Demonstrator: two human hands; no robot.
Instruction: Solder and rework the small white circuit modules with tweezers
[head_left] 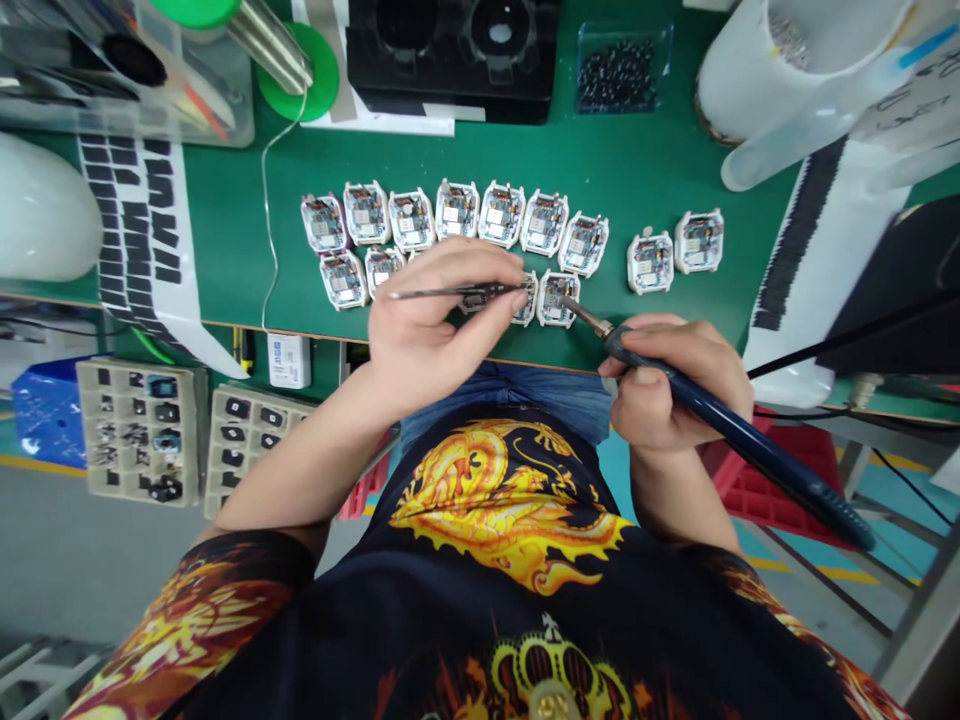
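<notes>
Pinched in my left hand (442, 320) is a pair of dark tweezers (435, 292), its tips by the opened white watch cases at the front of the mat. My right hand (675, 385) grips a dark blue soldering iron (720, 410). The iron's tip meets or hovers just over the right edge of one watch case (557, 298), whose circuit board faces up; contact cannot be made out. Several more watch cases (502, 213) with exposed boards stand in rows behind, and my left hand hides part of the front row. Two others (650, 262) sit apart at the right.
A solder spool (300, 75) trails a wire across the green mat (465, 150). At the back are a black fixture (450, 70) and a clear tray of small black parts (624, 75). White containers (795, 80) stand right; strips of black pieces (139, 230) lie left.
</notes>
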